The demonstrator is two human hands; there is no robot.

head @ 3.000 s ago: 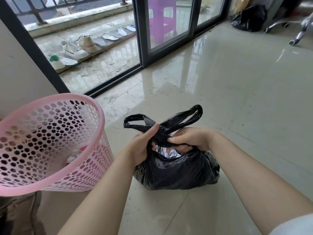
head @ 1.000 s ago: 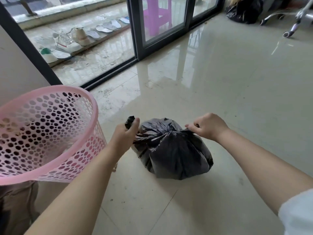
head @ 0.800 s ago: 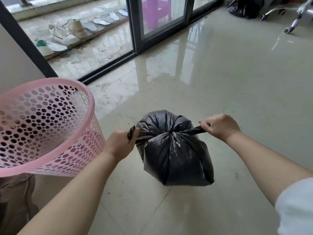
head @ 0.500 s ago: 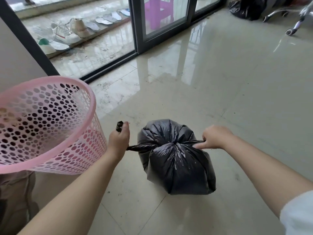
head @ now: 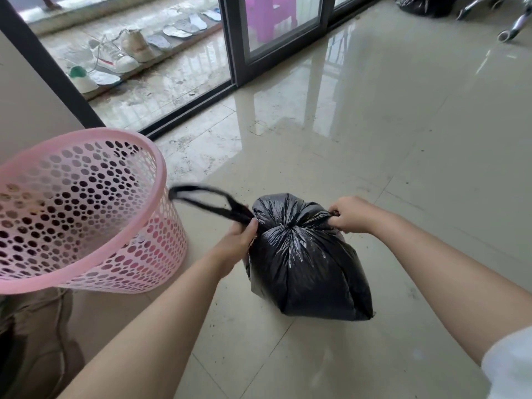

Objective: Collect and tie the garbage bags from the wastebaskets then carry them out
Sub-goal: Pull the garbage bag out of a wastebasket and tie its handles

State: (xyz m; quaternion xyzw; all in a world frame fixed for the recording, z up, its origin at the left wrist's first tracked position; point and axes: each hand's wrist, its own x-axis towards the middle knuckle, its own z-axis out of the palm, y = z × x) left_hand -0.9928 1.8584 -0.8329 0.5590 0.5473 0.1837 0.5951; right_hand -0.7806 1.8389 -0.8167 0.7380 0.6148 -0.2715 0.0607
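Observation:
A full black garbage bag (head: 305, 263) sits on the glossy tiled floor, its mouth gathered into a knot at the top. My left hand (head: 237, 237) pinches the bag's left handle close to the knot, and that handle's loop (head: 201, 197) trails out to the left toward the basket. My right hand (head: 349, 214) is closed on the bag's right handle, right beside the knot. The pink perforated wastebasket (head: 86, 205) stands tilted at the left, with no bag in it.
A second black garbage bag (head: 423, 4) lies at the far top right beside chair wheels (head: 506, 27). Sliding glass doors (head: 276, 38) run along the back, with shoes (head: 115, 56) on the balcony outside. A wall (head: 26, 102) rises at the left.
The handles were crossed and pulled tight into a knot. Since then my left hand slid in toward the knot, leaving the left handle's loop free, and my right hand also moved closer.

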